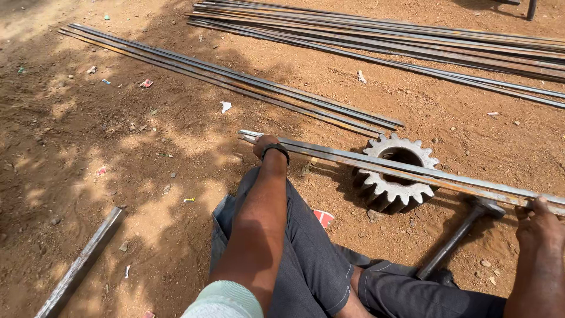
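Head view looks down on a person sitting on bare reddish dirt, legs in grey trousers (306, 259) folded in front. Both hands are on the same long flat steel bars (412, 171), a pair of strips lying side by side across a big toothed gear wheel (393, 176) that props them off the ground. The left hand (266, 145), a black band on its wrist, is curled down over the near end of the bars, fingers wrapped around the edge so I can't see how tight the hold is. The right hand (538, 219) sits far along the bars at the frame's edge, fingers bent over the top of the metal, pressing on it rather than lifting. A hammer (462, 232) lies on the dirt just under the bars, near the right hand, untouched. More steel strips (235, 82) lie in bundles further out, and one loose bar (82, 265) rests at the lower left.
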